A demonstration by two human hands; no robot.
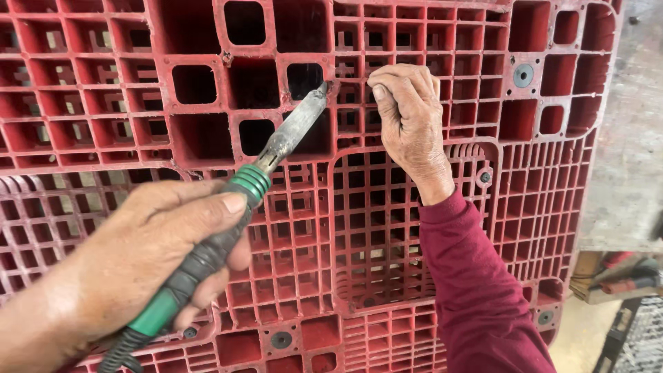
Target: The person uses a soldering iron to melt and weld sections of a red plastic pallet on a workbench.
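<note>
The left hand (148, 252) wraps its fingers tight around the green-and-black handle of a soldering iron (228, 207), its grey tip touching a rib of the red plastic pallet (387, 228) at centre far. The right hand (409, 121) rests curled on the pallet's grid just right of the tip, perhaps pinching a rib. The pallet's square cells appear empty.

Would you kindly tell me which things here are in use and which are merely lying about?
In use:
- red plastic pallet, braced by the right hand
- soldering iron, gripped in the left hand, tip at a pallet rib

Lying about:
- red-handled tools at the lower right
- grey board
</note>
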